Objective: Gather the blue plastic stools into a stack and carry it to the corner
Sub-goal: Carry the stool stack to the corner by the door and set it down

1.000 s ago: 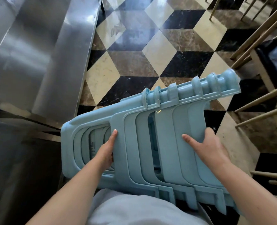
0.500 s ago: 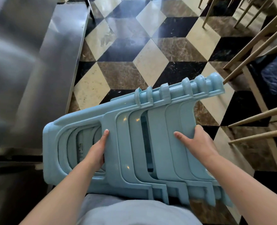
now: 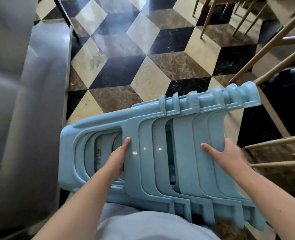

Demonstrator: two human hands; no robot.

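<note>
the steel surface along the left of the frame is smeared by blur and cut by the edge. the left hand hides its fingers inside the stool stack. wooden chair legs run off the right edge, their seats unseen.

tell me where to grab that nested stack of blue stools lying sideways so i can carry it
Take the stack of blue stools from above, near each end: left hand hooked through the leg opening at the seat end, right hand over the outer stool's leg panel. A wide grip balances the long stack.
</note>
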